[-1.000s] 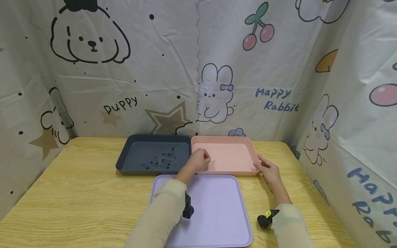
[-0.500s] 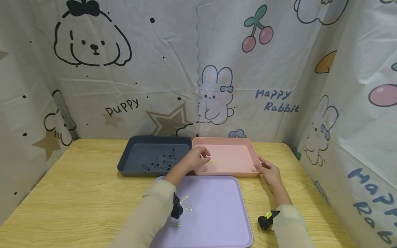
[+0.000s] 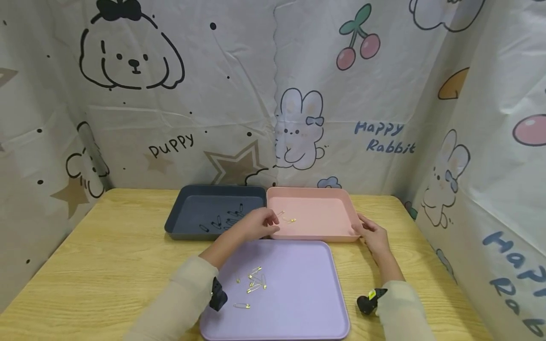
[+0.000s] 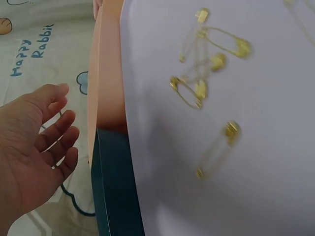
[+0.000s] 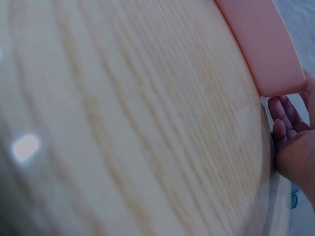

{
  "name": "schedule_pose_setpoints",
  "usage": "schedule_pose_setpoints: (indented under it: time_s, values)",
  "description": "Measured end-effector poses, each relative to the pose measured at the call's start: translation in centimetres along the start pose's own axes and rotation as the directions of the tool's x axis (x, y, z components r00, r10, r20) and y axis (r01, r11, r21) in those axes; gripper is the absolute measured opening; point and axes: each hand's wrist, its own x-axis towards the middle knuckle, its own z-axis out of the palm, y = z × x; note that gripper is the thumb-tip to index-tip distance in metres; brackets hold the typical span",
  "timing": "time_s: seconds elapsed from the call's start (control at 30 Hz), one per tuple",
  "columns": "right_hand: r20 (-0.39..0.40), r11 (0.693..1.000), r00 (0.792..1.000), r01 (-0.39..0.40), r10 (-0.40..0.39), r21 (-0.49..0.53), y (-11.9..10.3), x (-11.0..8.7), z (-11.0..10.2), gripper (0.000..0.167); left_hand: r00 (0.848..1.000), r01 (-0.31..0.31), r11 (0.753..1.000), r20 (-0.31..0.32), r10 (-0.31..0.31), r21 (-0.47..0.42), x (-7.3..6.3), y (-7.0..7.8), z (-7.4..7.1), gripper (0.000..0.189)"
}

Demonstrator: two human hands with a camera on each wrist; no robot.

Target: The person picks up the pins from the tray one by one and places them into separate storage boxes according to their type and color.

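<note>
My left hand (image 3: 256, 223) hovers with loosely bent fingers at the front left corner of the pink tray (image 3: 324, 215), nothing between them. Gold safety pins (image 3: 292, 220) lie inside that tray, just right of the fingertips. At the tray's right wall, my right hand (image 3: 373, 239) holds the rim; in the right wrist view its curled fingers (image 5: 283, 115) are by the tray's lower corner. Several more gold safety pins (image 4: 231, 132) are scattered on the lilac tray (image 3: 303, 289), most in a loose cluster under the left forearm's inner side.
A dark grey tray (image 3: 194, 203) adjoins the pink one on the left and holds several black safety pins (image 3: 204, 228). All trays rest on a wooden table (image 3: 115, 260). A patterned cloth (image 3: 230, 104) hangs behind and along both sides.
My left hand has drawn back to the left and its fingers have loosened, with gold safety pins showing in the pink tray. The forearm has uncovered pins on the lilac tray. The right hand stays.
</note>
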Motion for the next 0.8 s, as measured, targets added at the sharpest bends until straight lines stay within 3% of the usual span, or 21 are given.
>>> schedule_pose_setpoints:
  time_s: [0.3,0.57,0.8]
  values:
    - [-0.008,1.0,1.0,-0.014,0.014,0.012,0.0,-0.1,-0.1,0.057,0.998,-0.055,0.996,-0.016,0.056,0.067,-3.5,-1.7,-1.0,0.012]
    - [-0.011,1.0,1.0,-0.018,0.018,-0.003,0.1,0.0,0.0,0.057,0.994,-0.074,0.99,0.09,0.063,0.117,-7.1,-3.3,-1.9,0.01]
    - [-0.012,1.0,1.0,-0.011,0.011,-0.009,-0.3,-0.1,0.2,0.058,0.98,-0.105,0.985,0.184,0.079,0.135,-9.2,-4.9,-1.8,0.006]
